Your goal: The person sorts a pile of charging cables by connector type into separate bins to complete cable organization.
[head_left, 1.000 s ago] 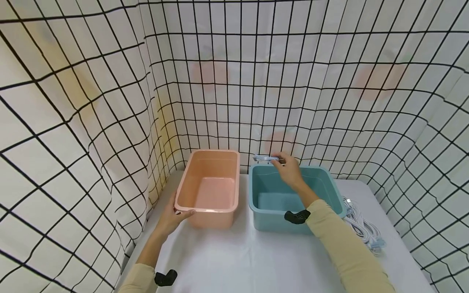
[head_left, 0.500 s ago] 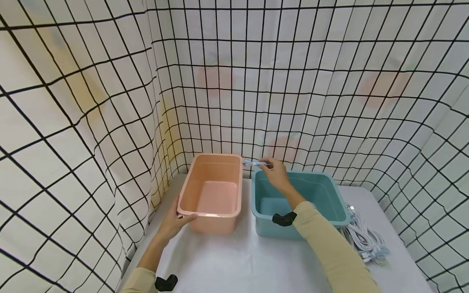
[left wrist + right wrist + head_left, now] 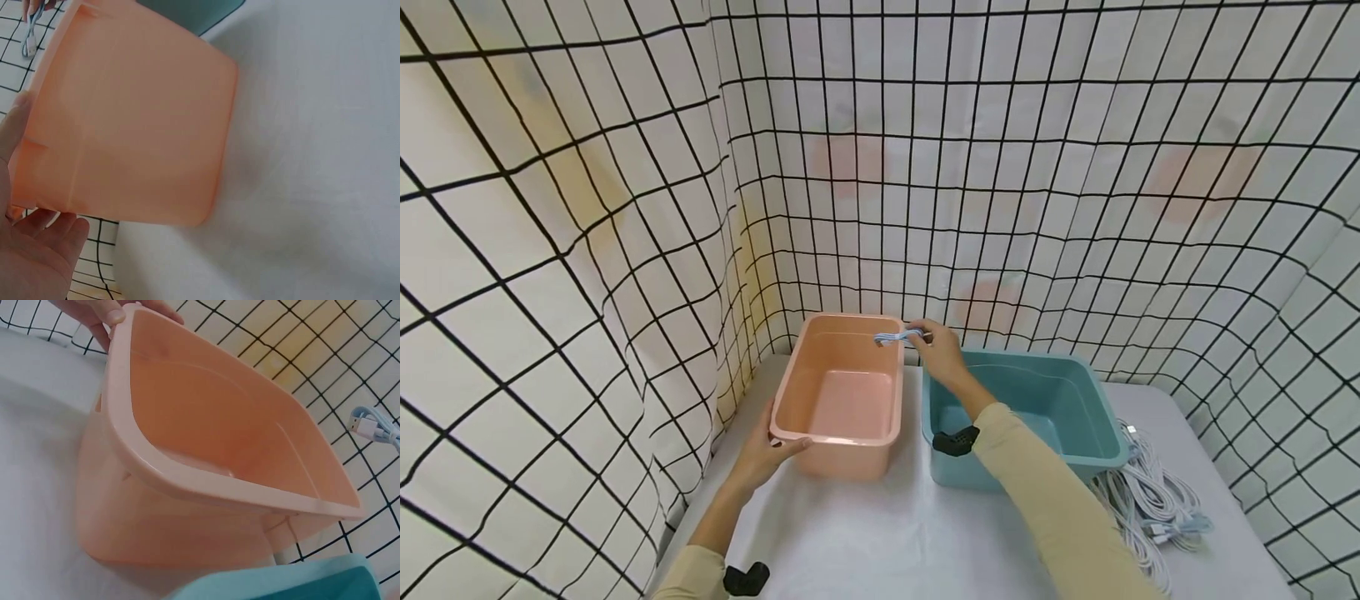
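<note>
In the head view my left hand (image 3: 763, 452) holds the near left corner of a peach plastic bin (image 3: 797, 392). Its thumb lies over the rim, and in the left wrist view the other fingers (image 3: 55, 234) reach along the bin's outer side. My right hand (image 3: 940, 354) pinches a bundled pale-blue USB cable (image 3: 892, 337) by one end. The bundle hangs above the far right part of the peach bin's rim. Its metal plug (image 3: 355, 424) shows in the right wrist view, where the right hand itself is hidden.
A teal bin (image 3: 1060, 400) stands right of the peach one, under my right forearm. Several white cables (image 3: 1157, 492) lie coiled in a pile on the white-covered table (image 3: 865, 542), to the teal bin's right. Black netting (image 3: 910, 167) encloses the back and sides.
My right hand has carried the cable bundle leftward, from above the teal bin to the peach bin's far right rim. The left hand keeps its hold on the peach bin.
</note>
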Tool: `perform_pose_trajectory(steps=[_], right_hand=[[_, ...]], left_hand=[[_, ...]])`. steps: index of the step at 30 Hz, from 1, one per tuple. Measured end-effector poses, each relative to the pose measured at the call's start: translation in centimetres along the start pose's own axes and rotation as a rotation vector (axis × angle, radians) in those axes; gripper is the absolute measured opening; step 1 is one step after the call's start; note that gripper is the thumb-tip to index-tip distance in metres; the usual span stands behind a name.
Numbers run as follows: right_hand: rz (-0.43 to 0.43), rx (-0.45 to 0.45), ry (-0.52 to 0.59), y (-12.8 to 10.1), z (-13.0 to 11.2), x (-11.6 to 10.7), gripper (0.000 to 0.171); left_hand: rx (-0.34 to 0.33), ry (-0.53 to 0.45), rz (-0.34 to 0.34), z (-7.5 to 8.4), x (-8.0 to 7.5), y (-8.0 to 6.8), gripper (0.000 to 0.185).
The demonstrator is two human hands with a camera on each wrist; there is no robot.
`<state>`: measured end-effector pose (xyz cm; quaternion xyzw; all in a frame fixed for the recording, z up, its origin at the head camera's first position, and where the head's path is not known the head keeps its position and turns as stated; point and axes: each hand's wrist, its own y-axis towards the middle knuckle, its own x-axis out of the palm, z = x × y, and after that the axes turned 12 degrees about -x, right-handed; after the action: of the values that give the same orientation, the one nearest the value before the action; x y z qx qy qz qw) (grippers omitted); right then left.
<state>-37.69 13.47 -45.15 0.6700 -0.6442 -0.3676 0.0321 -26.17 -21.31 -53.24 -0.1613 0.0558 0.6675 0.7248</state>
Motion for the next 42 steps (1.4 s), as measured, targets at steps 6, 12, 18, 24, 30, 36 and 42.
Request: perform_pose_trajectory(steps=[6,12,18,24,30,36,42], right_hand=[[-0.016,0.033,0.008,0.2,-0.2,1.1,0.022],[-0.018,0.071,0.039,0.7,0.1,2.0,0.023],[-0.019,0.046,0.057,1.9,-0.5,3.7,0.022],[-0.044,0.058,0.018,3.0,-1.3,4.7,0.024],[-0.131,0.155,-0.027,3.6,-0.5,4.4,0.053],[-0.173,0.187,0.011,3.0,0.3,3.5,0.055],[-0.210,0.143,0.013,2.4,0.3,2.8,0.048]], left_hand=[[0.005,0.010,0.006,0.0,-0.1,0.1,0.107],[0.002,0.001,0.007,0.1,0.1,0.0,0.106],[0.034,-0.027,0.003,-0.1,0.0,0.3,0.107],[0.030,-0.044,0.001,0.2,0.1,0.0,0.105],[0.045,-0.054,-0.014,2.5,0.2,-1.3,0.102],[0.043,-0.052,-0.028,3.2,0.2,-2.0,0.101],[0.055,-0.058,-0.013,3.0,0.0,-2.0,0.100]])
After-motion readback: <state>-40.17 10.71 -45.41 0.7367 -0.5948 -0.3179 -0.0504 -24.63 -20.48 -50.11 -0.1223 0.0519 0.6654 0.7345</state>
